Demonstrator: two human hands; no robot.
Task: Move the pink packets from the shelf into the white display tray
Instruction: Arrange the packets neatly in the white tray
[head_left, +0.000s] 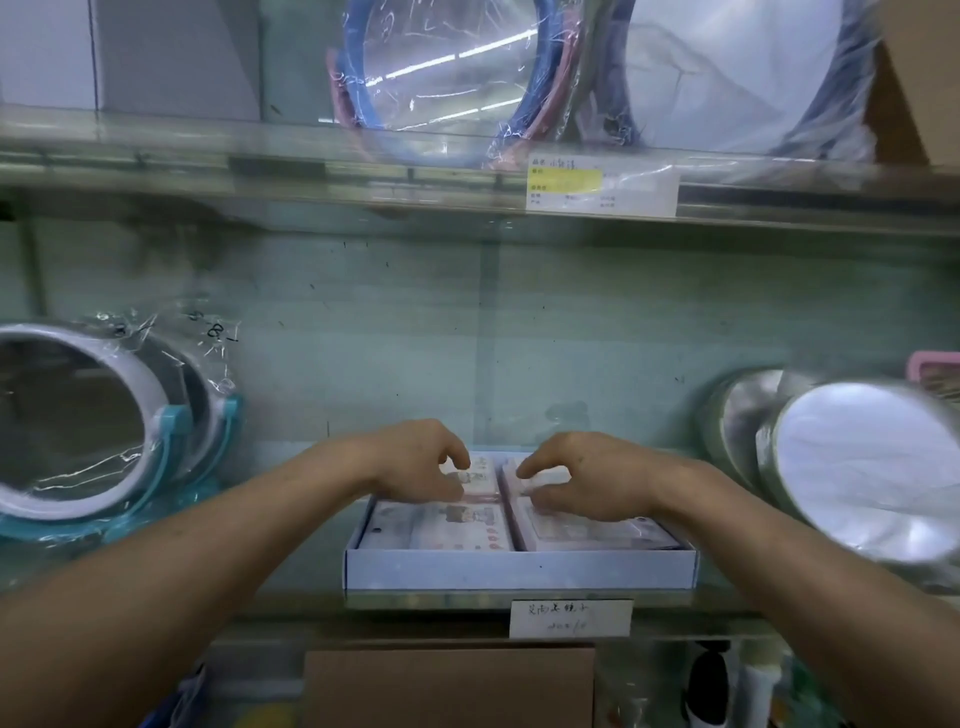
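Glass shelves in front of a pale green back wall fill the view, and the white display tray, a low rectangular box of cardboard, stands in the lower centre. Flat pink packets with printed faces lie inside it in two columns. The left hand reaches over the far half of the tray, and its curled fingers and thumb pinch the rear left packet. The right hand is just beside it and grips the rear right packet in the same way. At the left edge stands a round mirror with a white rim, wrapped in shiny plastic film; round silver mirrors lean at the right. A handwritten paper label hangs under the tray.
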